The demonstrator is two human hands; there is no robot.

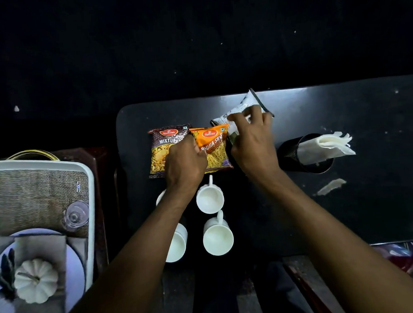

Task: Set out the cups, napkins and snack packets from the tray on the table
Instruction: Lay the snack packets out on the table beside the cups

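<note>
Dark all round, with one black counter [345, 209] lit from above and nothing readable beyond its far edge. At the far left a white tray [91, 197] sits apart from the counter, carrying a woven mat, a clear glass [75, 216] lying near its right rim, a plate and a small white pumpkin [35, 281]; no cups, napkins or packets show on it, so the unloading looks nearly done. On the counter, the brown Mixture packet [160, 153] lies flat, and the left hand [185, 162] rests over the seam where it meets the orange Bhujia Sev packet [214, 149] — fingers curled down on the two wrappers, pinning or nudging them; whether it actually pinches either I cannot tell. Below, white cups [209, 198] stand in a cluster, two partly under the left forearm. The right hand [252, 137] holds a silver-white packet [243, 107] between fingertips and thumb, its far end tilted up, its near edge just beside the orange packet. Further right, a black mesh holder [293, 152] carries the napkins [325, 146]. Risks, as I judge them: a forearm pulling back low could clip a cup and tip it, and the slick silver packet, pressed down against its neighbour, could slide the row askew or overlap it — foil wrappers skate easily on a smooth top.
</note>
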